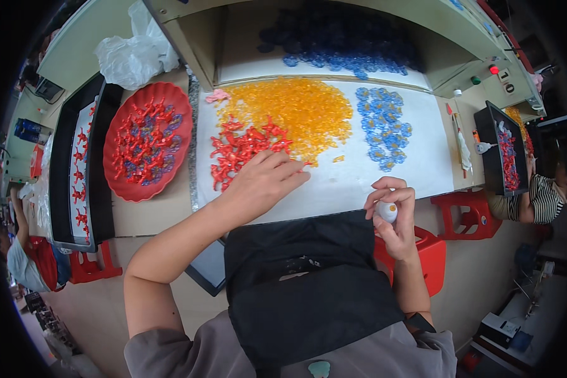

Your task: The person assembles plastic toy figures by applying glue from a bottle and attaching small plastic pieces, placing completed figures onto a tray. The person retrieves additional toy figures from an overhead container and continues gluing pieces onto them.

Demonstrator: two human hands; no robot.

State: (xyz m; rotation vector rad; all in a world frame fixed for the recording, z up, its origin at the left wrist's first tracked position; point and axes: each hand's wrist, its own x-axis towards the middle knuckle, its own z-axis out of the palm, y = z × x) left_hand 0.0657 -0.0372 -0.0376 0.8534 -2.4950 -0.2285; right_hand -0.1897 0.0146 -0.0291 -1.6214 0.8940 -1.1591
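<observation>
My left hand (266,181) rests palm down on the white sheet, at the near edge of a heap of glossy red figure-like pieces (242,148). Its fingers are bent and close together by the amber heap (290,110); what they pinch, if anything, is hidden. Raised at the sheet's near right edge, my right hand (398,234) wraps its fingers round a small white bottle (387,213), which has an orange-yellow spot on its end. Beyond that hand, clear blue discs (384,129) with yellowish centres lie in a rough block on the sheet.
On the left stand a red scalloped plate (181,151) of red and bluish pieces and a black tray (105,183). Dark blue discs (346,38) fill a shelf behind. At right are another white bottle (483,147), a black bin (490,145) and red stools (466,211). Other people sit on both sides.
</observation>
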